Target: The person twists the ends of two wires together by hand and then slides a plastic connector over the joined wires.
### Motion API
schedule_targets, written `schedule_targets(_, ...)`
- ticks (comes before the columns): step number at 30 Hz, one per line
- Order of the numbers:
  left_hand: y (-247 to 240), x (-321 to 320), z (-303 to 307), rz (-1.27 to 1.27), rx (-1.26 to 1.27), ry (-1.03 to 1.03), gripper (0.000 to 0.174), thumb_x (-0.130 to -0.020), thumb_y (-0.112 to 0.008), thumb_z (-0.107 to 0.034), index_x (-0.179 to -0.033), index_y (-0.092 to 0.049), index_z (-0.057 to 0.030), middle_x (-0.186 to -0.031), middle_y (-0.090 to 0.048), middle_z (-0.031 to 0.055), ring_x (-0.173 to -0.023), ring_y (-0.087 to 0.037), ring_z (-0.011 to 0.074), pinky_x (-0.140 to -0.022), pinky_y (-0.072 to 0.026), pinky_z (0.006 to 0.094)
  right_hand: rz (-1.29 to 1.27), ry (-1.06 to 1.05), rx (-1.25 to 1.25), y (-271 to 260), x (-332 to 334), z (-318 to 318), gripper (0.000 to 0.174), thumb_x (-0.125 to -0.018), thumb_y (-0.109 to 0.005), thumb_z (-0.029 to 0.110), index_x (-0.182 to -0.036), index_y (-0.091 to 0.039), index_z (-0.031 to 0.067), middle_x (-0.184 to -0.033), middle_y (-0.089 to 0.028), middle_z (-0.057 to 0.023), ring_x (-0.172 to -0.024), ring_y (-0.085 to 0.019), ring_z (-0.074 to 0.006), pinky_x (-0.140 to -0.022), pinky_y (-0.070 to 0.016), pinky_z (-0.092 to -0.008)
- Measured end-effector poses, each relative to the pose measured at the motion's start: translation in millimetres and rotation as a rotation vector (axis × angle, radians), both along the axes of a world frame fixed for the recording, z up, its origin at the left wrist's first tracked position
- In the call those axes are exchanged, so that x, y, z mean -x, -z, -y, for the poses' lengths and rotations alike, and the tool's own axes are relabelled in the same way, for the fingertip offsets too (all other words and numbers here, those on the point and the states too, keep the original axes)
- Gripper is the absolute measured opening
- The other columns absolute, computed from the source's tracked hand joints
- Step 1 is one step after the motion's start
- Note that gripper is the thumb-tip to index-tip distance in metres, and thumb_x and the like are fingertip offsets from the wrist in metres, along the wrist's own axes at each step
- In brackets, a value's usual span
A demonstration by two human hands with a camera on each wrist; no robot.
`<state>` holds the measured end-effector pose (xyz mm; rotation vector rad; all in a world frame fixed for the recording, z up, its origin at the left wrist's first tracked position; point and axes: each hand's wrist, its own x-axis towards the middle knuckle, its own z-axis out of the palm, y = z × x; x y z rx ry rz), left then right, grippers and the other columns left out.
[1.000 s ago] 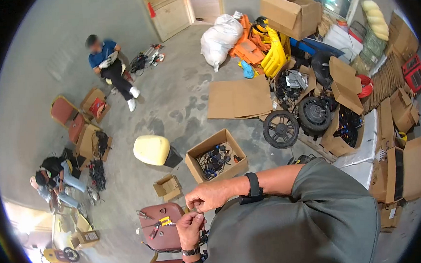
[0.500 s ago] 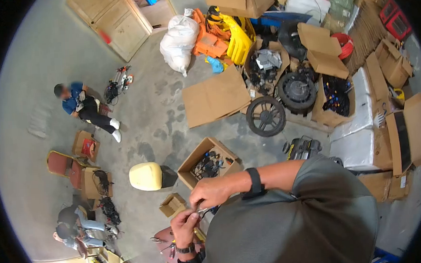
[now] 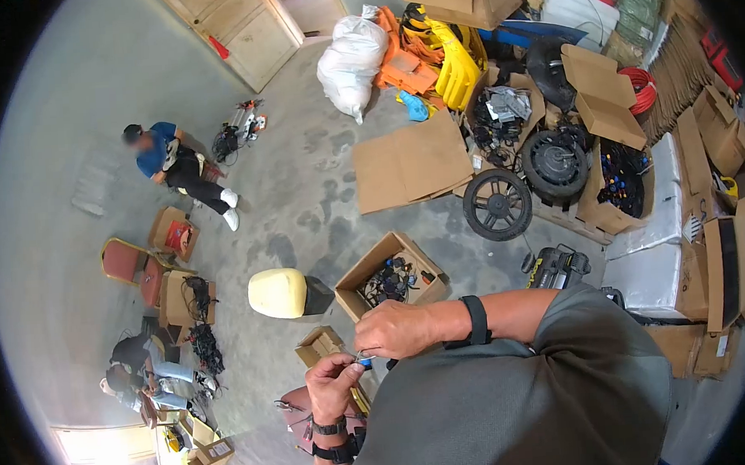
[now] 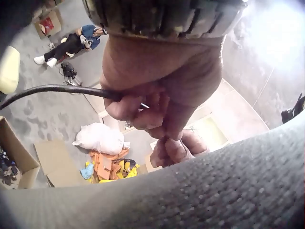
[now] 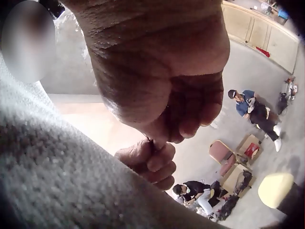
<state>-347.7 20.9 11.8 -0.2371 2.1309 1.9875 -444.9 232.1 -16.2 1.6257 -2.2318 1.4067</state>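
Note:
In the head view my left hand point(image 3: 333, 386), with a watch at its wrist, and my right hand point(image 3: 397, 329) meet close in front of the grey shirt. A black cable point(image 4: 62, 89) runs into the curled fingers of the left hand in the left wrist view. Between the two sets of fingertips shows a thin wire point(image 3: 365, 357), which both hands pinch. Seen from the right wrist, the right hand's fingers are bent in, with the left hand just beneath. The wire's ends are hidden by the fingers.
Below the hands is a reddish-brown chair seat point(image 3: 297, 402) with tools on it. Beyond stand a small carton point(image 3: 318, 346), a box of wired parts point(image 3: 433, 292) and a yellow seat-like piece point(image 3: 277, 294). Wheels point(image 3: 497, 205) and boxes crowd the right. Two people sit at the left.
The head view has swung about, shifting the room in it. Both hands stay together at the wire; the chair seat with tools is now more hidden behind the left hand.

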Motion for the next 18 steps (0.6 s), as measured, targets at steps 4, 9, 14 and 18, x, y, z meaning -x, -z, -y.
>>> schedule_targets(4, 3.7, -8.2, -2.5, -0.002, 0.019, -0.061, 0.01, -0.083, -0.074, 0.003, -0.092, -0.069, 0.0025, -0.076, -0.066, 0.0023, -0.062, -0.057, 0.0067, -0.054, -0.0457, 0.0211, 0.1, -0.052, 0.057, -3.1, -1.9, 0.7, 0.012, -0.087, -0.067, 0.014, -0.09, -0.067, 0.0027, -0.079, -0.063, -0.0121, -0.074, -0.064, -0.0325, -0.065, -0.0516, -0.0414)
schedule_targets(9, 4.9, -14.9, -9.5, 0.011, 0.021, -0.073, 0.01, -0.082, -0.074, 0.003, -0.092, -0.07, 0.0035, -0.074, -0.065, 0.0027, -0.06, -0.057, 0.0076, -0.054, -0.0455, 0.0216, 0.355, -0.127, 0.123, -11.0, -5.2, -4.5, 0.014, -0.088, -0.067, 0.011, -0.095, -0.068, -0.0014, -0.086, -0.068, -0.0145, -0.077, -0.066, -0.0325, -0.069, -0.0526, -0.0384)
schedule_targets(14, 4.8, -15.1, -15.1, 0.002, -0.008, -0.065, 0.009, -0.084, -0.073, 0.003, -0.092, -0.07, 0.0044, -0.075, -0.066, 0.0038, -0.061, -0.059, 0.0093, -0.055, -0.0481, 0.0228, 0.399, -0.108, 0.194, -10.6, -6.8, -12.3, 0.014, -0.086, -0.068, 0.007, -0.096, -0.068, -0.0019, -0.086, -0.068, -0.0146, -0.079, -0.067, -0.0311, -0.07, -0.0523, -0.0373)
schedule_targets(18, 9.4, -13.6, -18.8, 0.012, -0.037, -0.043, 0.009, -0.084, -0.073, 0.002, -0.093, -0.07, 0.0044, -0.076, -0.068, 0.0049, -0.062, -0.061, 0.0105, -0.056, -0.0504, 0.0238, 0.371, -0.098, 0.217, -14.4, -8.1, -19.9, 0.014, -0.085, -0.069, 0.006, -0.097, -0.067, -0.0021, -0.087, -0.068, -0.014, -0.08, -0.067, -0.03, -0.071, -0.0519, -0.0364)
